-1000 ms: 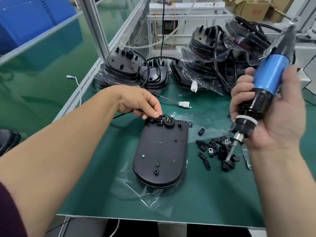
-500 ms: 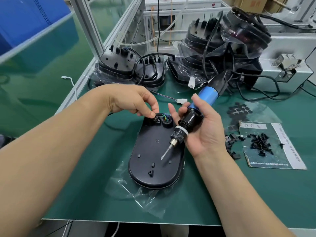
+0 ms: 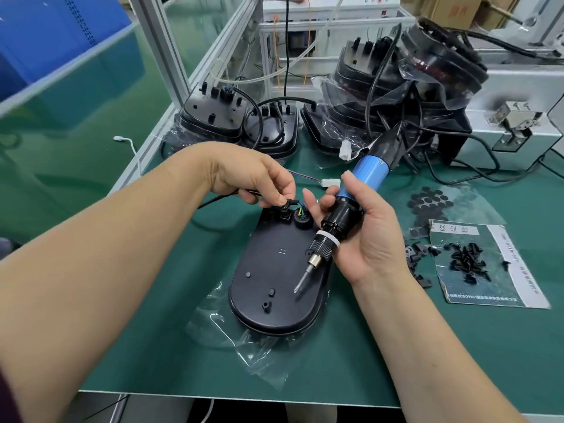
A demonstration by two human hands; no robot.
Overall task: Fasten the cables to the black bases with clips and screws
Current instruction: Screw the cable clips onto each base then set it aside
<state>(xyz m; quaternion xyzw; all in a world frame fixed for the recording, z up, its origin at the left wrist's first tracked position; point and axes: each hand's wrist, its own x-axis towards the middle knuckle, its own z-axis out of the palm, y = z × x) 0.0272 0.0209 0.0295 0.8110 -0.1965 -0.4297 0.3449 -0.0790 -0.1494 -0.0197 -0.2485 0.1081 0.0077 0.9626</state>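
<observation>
A black oval base [image 3: 274, 270] lies flat on a clear plastic bag in the middle of the green mat. At its far end my left hand [image 3: 253, 175] pinches a small black clip [image 3: 285, 206] over the black cable [image 3: 213, 201], right beside the round grommet [image 3: 302, 221] where coloured wires enter. My right hand [image 3: 363, 236] grips a blue and black electric screwdriver [image 3: 345, 215], slanted with its bit [image 3: 300, 280] hovering over the base's near half. Loose black screws [image 3: 467, 261] lie on a paper sheet at the right, and loose black clips [image 3: 416, 254] lie beside it.
Several more black bases [image 3: 219, 117] with cables stand in plastic along the back of the mat, with a taller heap [image 3: 396, 96] behind the screwdriver. A grey metal machine [image 3: 518, 123] sits at the far right. A white connector [image 3: 331, 182] lies behind my hands. The mat's front edge [image 3: 244, 395] is close.
My right hand brought the screwdriver from high on the right down and left to beside the base's far end. My left hand stayed pinching the clip at the cable.
</observation>
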